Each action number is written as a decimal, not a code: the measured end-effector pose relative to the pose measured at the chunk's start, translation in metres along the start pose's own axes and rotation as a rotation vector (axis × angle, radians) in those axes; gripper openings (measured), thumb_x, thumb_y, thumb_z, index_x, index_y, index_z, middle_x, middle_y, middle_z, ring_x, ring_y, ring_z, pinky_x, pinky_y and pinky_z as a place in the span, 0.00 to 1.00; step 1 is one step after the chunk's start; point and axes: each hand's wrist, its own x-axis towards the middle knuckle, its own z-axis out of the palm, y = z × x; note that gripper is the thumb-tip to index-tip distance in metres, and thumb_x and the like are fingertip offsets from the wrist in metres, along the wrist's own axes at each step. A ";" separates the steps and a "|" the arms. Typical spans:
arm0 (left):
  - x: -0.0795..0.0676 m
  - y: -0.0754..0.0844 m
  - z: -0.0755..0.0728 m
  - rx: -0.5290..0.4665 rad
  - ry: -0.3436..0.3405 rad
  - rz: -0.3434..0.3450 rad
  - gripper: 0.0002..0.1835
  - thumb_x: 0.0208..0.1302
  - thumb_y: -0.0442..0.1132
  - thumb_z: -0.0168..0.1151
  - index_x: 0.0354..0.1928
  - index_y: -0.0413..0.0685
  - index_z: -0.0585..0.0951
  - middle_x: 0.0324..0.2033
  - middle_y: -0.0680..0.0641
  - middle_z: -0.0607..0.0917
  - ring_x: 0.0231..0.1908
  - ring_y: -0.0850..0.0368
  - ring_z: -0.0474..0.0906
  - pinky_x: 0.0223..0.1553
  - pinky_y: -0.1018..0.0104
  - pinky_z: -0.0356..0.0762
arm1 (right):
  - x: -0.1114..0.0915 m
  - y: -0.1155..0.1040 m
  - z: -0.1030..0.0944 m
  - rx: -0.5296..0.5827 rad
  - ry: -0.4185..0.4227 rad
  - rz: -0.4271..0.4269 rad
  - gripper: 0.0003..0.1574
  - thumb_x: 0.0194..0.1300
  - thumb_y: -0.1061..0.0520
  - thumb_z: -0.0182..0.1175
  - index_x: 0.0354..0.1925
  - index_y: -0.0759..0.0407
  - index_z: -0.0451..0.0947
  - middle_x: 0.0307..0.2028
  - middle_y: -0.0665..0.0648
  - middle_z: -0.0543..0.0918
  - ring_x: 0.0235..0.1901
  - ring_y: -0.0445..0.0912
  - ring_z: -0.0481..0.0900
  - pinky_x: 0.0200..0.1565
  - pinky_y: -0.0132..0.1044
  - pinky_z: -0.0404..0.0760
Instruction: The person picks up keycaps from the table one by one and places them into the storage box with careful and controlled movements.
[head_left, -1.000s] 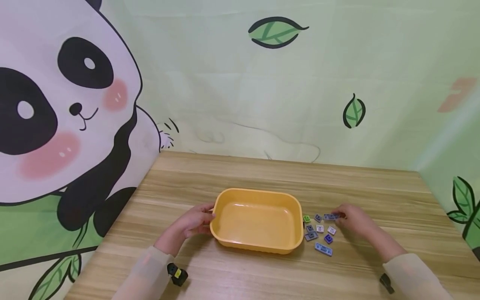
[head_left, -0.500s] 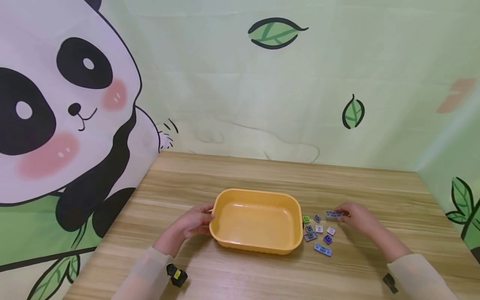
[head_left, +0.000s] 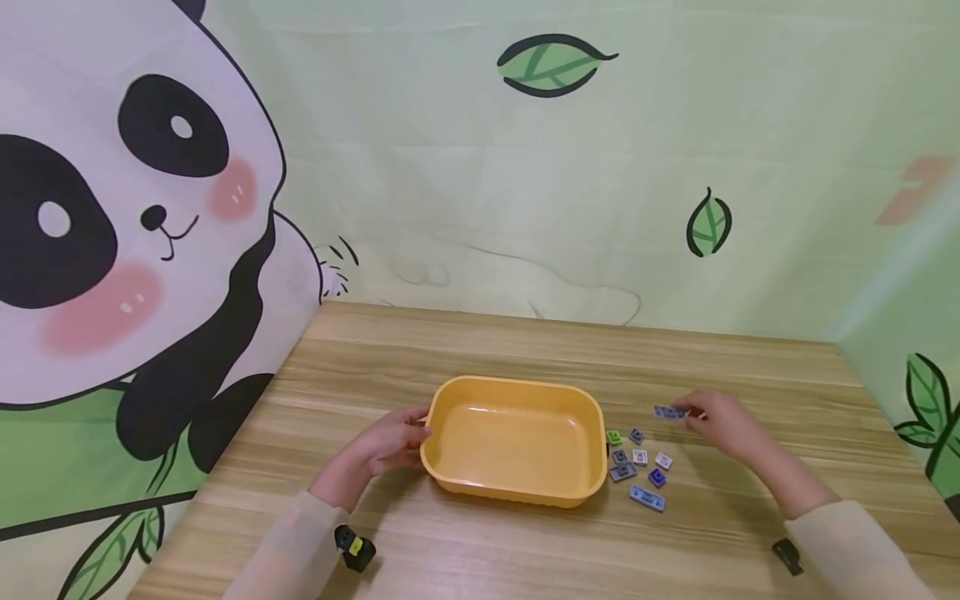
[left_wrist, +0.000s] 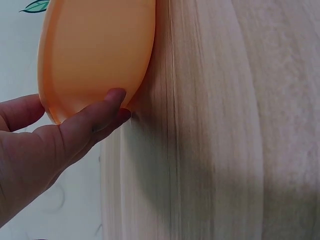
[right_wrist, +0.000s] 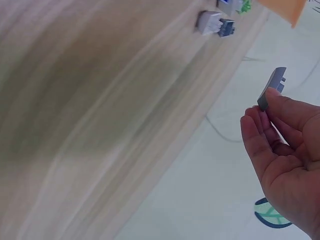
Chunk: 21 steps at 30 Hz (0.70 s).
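Blue-grey brick [head_left: 664, 412] is pinched by the right fingers [right_wrist: 290, 111] while left fingers [left_wrist: 92, 118] grip a yellow tub [head_left: 517, 446].

a panda [head_left: 150, 217] and green leaves [head_left: 553, 67] decorate the backdrop [head_left: 405, 142] around a wooden table [head_left: 510, 550].

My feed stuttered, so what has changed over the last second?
The right hand has moved up in the head view, carrying the grey-blue block away from the loose blocks. Unchanged: the left hand holding the yellow tub, and the loose blocks.
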 end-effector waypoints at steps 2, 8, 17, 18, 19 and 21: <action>0.000 0.000 0.000 0.001 0.001 -0.001 0.33 0.77 0.30 0.43 0.79 0.30 0.48 0.70 0.22 0.67 0.52 0.52 0.80 0.54 0.52 0.84 | 0.001 -0.003 -0.003 0.008 -0.010 0.003 0.16 0.65 0.68 0.62 0.49 0.79 0.81 0.39 0.70 0.87 0.38 0.57 0.85 0.41 0.50 0.87; -0.001 0.001 0.001 0.000 0.006 -0.008 0.33 0.77 0.30 0.43 0.79 0.30 0.48 0.70 0.23 0.67 0.52 0.52 0.80 0.53 0.52 0.84 | 0.002 -0.016 -0.011 0.009 -0.019 0.010 0.17 0.67 0.67 0.62 0.51 0.78 0.81 0.41 0.70 0.86 0.40 0.58 0.84 0.42 0.52 0.87; 0.000 0.001 0.002 -0.008 0.017 -0.021 0.33 0.77 0.30 0.43 0.79 0.31 0.48 0.69 0.24 0.68 0.50 0.53 0.80 0.52 0.55 0.84 | 0.008 -0.034 -0.023 0.005 -0.021 -0.050 0.16 0.68 0.66 0.62 0.51 0.76 0.82 0.39 0.65 0.86 0.39 0.55 0.84 0.44 0.52 0.87; 0.000 0.001 0.002 -0.007 0.018 -0.020 0.33 0.77 0.29 0.43 0.79 0.31 0.48 0.69 0.24 0.68 0.50 0.53 0.80 0.51 0.55 0.84 | 0.010 -0.036 -0.024 0.004 -0.025 -0.056 0.16 0.69 0.65 0.62 0.51 0.75 0.82 0.39 0.65 0.86 0.40 0.55 0.84 0.44 0.52 0.87; 0.000 0.001 0.002 -0.006 0.018 -0.019 0.33 0.77 0.30 0.42 0.80 0.31 0.48 0.69 0.23 0.68 0.50 0.53 0.80 0.51 0.55 0.84 | 0.011 -0.038 -0.025 0.002 -0.032 -0.060 0.17 0.69 0.65 0.62 0.52 0.75 0.82 0.39 0.65 0.86 0.40 0.55 0.84 0.45 0.52 0.87; 0.001 0.001 0.002 -0.009 0.021 -0.017 0.33 0.77 0.29 0.43 0.80 0.31 0.48 0.69 0.23 0.68 0.50 0.53 0.80 0.52 0.54 0.84 | 0.014 -0.043 -0.028 0.003 -0.046 -0.063 0.17 0.69 0.64 0.62 0.53 0.74 0.82 0.40 0.64 0.87 0.40 0.54 0.84 0.46 0.52 0.87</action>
